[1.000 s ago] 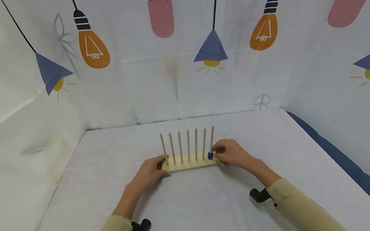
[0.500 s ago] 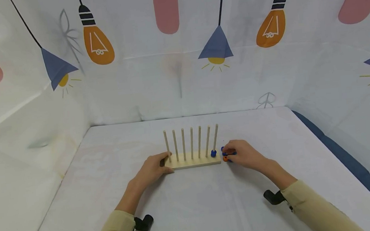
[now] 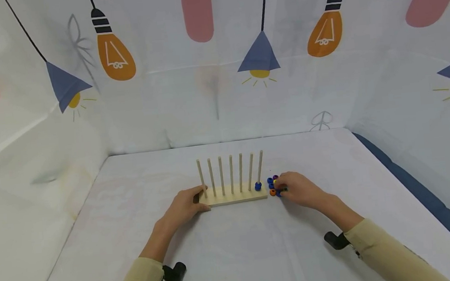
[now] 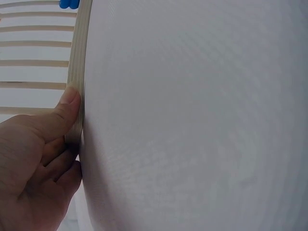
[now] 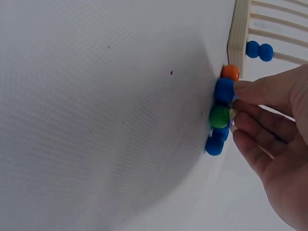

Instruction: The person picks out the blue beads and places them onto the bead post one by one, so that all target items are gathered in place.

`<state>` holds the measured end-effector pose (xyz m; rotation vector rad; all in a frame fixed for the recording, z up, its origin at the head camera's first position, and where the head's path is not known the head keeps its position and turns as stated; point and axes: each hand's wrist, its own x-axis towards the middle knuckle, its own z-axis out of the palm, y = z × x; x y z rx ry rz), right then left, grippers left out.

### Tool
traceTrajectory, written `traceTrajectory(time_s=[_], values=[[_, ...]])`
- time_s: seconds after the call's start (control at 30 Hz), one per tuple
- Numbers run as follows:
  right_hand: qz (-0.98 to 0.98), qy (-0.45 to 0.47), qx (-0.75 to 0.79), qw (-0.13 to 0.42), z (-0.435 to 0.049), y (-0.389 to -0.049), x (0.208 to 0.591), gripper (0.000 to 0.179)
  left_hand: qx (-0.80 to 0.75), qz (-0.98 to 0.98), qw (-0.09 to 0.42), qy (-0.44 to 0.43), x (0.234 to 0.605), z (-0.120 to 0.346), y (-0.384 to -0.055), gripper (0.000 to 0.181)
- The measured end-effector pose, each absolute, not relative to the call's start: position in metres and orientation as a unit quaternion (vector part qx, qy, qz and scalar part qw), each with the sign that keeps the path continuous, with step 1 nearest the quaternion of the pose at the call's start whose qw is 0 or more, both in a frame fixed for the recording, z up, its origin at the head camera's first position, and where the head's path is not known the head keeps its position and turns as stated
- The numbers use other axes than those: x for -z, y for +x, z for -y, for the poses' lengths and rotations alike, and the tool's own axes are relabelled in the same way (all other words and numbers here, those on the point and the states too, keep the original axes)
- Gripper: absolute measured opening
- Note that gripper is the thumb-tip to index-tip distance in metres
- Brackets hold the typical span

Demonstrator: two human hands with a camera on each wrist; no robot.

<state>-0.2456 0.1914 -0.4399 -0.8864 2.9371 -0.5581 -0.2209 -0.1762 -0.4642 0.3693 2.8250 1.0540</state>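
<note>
A pale wooden pegboard (image 3: pixel 234 198) with several upright pegs stands mid-table. Two blue beads (image 5: pixel 259 50) sit low on its rightmost peg. My left hand (image 3: pixel 185 205) grips the board's left end, thumb along the front edge, as the left wrist view also shows. Just past the board's right end lies a cluster of loose beads, among them an orange bead (image 5: pixel 230 72), a blue bead (image 5: pixel 224 90) and a green bead (image 5: pixel 219 117). Over this cluster is my right hand (image 3: pixel 299 189), its thumb against a blue bead and fingertips beside the green one. The fingers partly hide other beads.
A white cloth covers the table (image 3: pixel 238 246). White sheeting (image 3: pixel 186 108) printed with lamps and bulbs hangs behind and at both sides. Dark blue fabric (image 3: pixel 410 187) runs along the table's right edge. Each sleeve carries a black wrist device (image 3: pixel 174 273).
My right hand has left the rightmost peg and moved right to the loose beads, where it has shifted slightly. The left hand keeps its grip on the board.
</note>
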Motion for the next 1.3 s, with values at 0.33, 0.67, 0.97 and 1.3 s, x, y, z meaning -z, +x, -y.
traceTrajectory(time_s=[0.33,0.67,0.97,1.3], values=[[-0.951,-0.272,0.143,0.024,-0.188,-0.238,0.440,0.015,-0.340,-0.931,0.054,0.123,0.464,0.177,-0.220,0.068],[-0.945,-0.293,0.145,0.030,-0.183,-0.232,0.441,0.017,-0.341,-0.931,0.053,0.121,0.465,0.178,-0.221,0.068],[-0.933,-0.333,0.134,0.000,-0.183,-0.230,0.446,0.023,-0.341,-0.931,0.052,0.121,0.464,0.178,-0.222,0.068],[-0.925,-0.344,0.164,-0.015,-0.182,-0.233,0.446,0.017,-0.337,-0.932,0.053,0.122,0.467,0.178,-0.222,0.068]])
